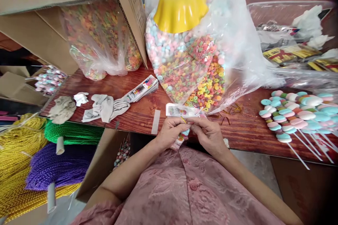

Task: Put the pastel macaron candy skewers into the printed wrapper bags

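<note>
My left hand (171,132) is closed around the neck of a small printed candy bag (178,142), which hangs down in front of my shirt with pastel pieces showing through. A gold twist tie (183,120) sticks up by the left thumb. My right hand (208,135) is pinched at the same gathered neck, its fingertips meeting those of the left; what exactly lies between them is hidden. Just behind the hands, a flat printed bag (182,110) lies on the red-brown wooden table (139,121).
Behind stands a large clear bag of pastel candies (169,45) with ring candies, topped by a yellow bowl (181,5). Candy skewers (298,112) lie right. Left are gloves (105,107), stacked printed bags (142,88), a cardboard box (126,14) and bead strings (63,165) below.
</note>
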Demonstrator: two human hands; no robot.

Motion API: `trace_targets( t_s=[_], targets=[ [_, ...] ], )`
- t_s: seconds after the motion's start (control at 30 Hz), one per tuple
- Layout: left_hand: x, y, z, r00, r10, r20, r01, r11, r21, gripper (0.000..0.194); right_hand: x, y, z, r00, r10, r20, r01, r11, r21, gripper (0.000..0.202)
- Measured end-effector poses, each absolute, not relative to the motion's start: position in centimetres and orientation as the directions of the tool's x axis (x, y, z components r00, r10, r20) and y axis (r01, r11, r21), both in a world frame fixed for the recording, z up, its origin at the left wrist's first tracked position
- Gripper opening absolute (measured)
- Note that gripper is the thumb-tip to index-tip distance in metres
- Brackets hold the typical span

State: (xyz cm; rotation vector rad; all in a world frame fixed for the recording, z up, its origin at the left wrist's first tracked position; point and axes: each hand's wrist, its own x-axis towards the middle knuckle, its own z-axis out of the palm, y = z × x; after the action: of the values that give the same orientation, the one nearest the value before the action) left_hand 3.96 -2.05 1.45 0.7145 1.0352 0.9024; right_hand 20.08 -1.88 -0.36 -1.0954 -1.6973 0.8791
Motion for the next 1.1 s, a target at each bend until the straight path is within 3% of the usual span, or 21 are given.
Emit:
trace_targets(
  t_s=[0.13,0.2,0.23,0.3,0.4,0.5,0.53,0.6,0.67,0.73,0.77,0.83,1.0,1.1],
  targets=[
    [3.6,-1.9,1.6,0.196,0.927,-0.321,-0.260,0.365,0.894,0.033,19.5,-2.7,-0.6,-0.097,0.915,0.391,0.313,0.401,-0.861,0.026],
    [3.6,-1.8,1.8,0.185,0.934,-0.306,-0.242,0.345,0.907,0.033,19.5,-3.1,-0.6,-0.053,0.908,0.416,0.312,0.411,-0.857,0.015],
    [3.5,-1.7,2.0,0.186,0.938,-0.292,-0.224,0.330,0.917,0.033,19.5,-3.2,-0.6,-0.044,0.924,0.380,0.292,0.376,-0.879,0.006],
    [3.6,-1.5,2.3,0.200,0.948,-0.246,-0.162,0.279,0.946,0.032,19.8,-3.1,-0.6,-0.072,0.975,0.209,0.188,0.219,-0.957,0.012],
    [3.6,-1.2,3.0,0.247,0.950,-0.191,-0.054,0.210,0.976,0.031,20.9,-2.2,-0.4,-0.269,0.962,-0.054,-0.033,-0.065,-0.997,0.025],
    [3.5,-0.8,3.6,0.378,0.892,-0.247,-0.005,0.269,0.963,0.032,22.3,-1.0,0.6,-0.582,0.806,-0.104,-0.004,-0.131,-0.991,0.035],
    [3.3,-0.7,3.7,0.447,0.845,-0.294,0.006,0.326,0.945,0.032,22.7,-0.7,1.0,-0.664,0.743,-0.081,0.051,-0.063,-0.997,0.035],
    [3.0,-0.6,3.7,0.582,0.710,-0.397,0.036,0.465,0.885,0.028,23.3,-0.5,2.2,-0.754,0.655,0.042,0.154,0.239,-0.959,0.030],
    [2.7,-0.8,3.5,0.665,0.561,-0.493,0.081,0.602,0.794,0.022,23.5,-0.8,3.3,-0.797,0.555,0.240,0.213,0.629,-0.747,0.023],
    [2.5,-1.0,3.2,0.708,0.435,-0.556,0.122,0.701,0.703,0.019,23.6,-1.4,4.0,-0.829,0.380,0.410,0.192,0.882,-0.430,0.023],
    [2.5,-1.0,3.2,0.727,0.380,-0.572,0.142,0.732,0.666,0.018,23.6,-1.7,4.3,-0.841,0.289,0.458,0.156,0.939,-0.306,0.023],
    [2.4,-1.0,3.3,0.773,0.277,-0.570,0.189,0.757,0.625,0.018,23.7,-2.1,4.4,-0.839,0.166,0.518,0.082,0.980,-0.181,0.023],
    [2.4,-0.1,4.3,0.818,0.168,-0.550,0.292,0.702,0.649,0.021,23.8,-2.0,3.5,-0.805,0.129,0.579,0.011,0.979,-0.203,0.029],
    [2.6,0.2,4.6,0.832,0.160,-0.531,0.328,0.630,0.704,0.022,23.5,-1.8,3.3,-0.826,0.115,0.552,0.017,0.984,-0.179,0.019]
  ],
)
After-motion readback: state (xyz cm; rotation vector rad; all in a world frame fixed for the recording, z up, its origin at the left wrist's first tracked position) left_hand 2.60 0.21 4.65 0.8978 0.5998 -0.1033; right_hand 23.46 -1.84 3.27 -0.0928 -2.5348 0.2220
